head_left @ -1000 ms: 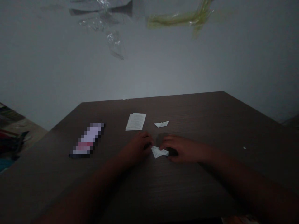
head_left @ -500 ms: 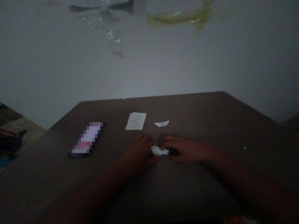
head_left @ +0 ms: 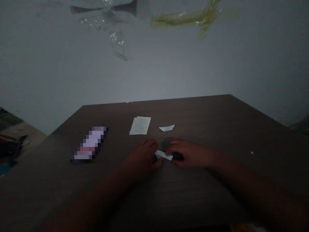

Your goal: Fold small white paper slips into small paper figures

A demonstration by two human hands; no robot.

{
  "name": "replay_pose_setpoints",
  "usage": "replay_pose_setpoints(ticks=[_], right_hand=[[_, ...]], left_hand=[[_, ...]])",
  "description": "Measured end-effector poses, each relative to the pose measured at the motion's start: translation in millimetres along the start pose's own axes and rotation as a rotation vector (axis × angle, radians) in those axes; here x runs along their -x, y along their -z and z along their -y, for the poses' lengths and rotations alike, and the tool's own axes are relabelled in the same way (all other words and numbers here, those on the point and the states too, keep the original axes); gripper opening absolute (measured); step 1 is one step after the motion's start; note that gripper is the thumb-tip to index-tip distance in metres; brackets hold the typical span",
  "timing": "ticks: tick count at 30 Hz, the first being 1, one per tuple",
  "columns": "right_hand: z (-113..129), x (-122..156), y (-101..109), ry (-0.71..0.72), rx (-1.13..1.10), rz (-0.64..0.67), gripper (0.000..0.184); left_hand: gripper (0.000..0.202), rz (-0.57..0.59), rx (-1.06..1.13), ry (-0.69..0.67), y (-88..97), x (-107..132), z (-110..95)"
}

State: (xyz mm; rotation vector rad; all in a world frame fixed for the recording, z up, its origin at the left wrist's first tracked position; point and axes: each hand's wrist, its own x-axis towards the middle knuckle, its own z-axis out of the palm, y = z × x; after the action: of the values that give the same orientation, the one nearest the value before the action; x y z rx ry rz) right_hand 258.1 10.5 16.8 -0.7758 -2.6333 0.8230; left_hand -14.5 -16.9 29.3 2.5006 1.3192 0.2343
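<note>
A small folded piece of printed paper [head_left: 164,155] is held low over the table between my two hands. My left hand [head_left: 144,158] has its fingers and thumb closed on the paper's left end. From the other side, my right hand [head_left: 187,153] pinches the right end with fingertips and thumb. Just beyond my hands lies a folded paper boat [head_left: 166,128], white with print on it. To its left rests a stack of printed paper sheets [head_left: 140,125].
A phone [head_left: 89,145] with a blurred-out screen lies on the left of the dark wooden table [head_left: 205,112]. A tiny white scrap [head_left: 252,152] is at the right. Behind the table stands a wall [head_left: 169,71] with clear and yellow tape on it.
The folded paper looks narrower and flatter, its lower edge now straighter between my fingers. Both hands stay almost in place, still gripping it.
</note>
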Motion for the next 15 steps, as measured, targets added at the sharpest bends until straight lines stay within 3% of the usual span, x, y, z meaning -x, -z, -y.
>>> replay_pose_setpoints(ticks=[7,15], right_hand=[[-2.8,-2.2,-3.5,0.010,0.012,-0.020,0.026],[-8.1,-5.7,-5.9,-0.010,0.043,-0.051,0.015]], left_hand=[[0.020,-0.027,0.036,-0.018,0.8,0.4,1.2],[0.030,-0.005,-0.059,-0.052,1.5,2.3,-0.2]])
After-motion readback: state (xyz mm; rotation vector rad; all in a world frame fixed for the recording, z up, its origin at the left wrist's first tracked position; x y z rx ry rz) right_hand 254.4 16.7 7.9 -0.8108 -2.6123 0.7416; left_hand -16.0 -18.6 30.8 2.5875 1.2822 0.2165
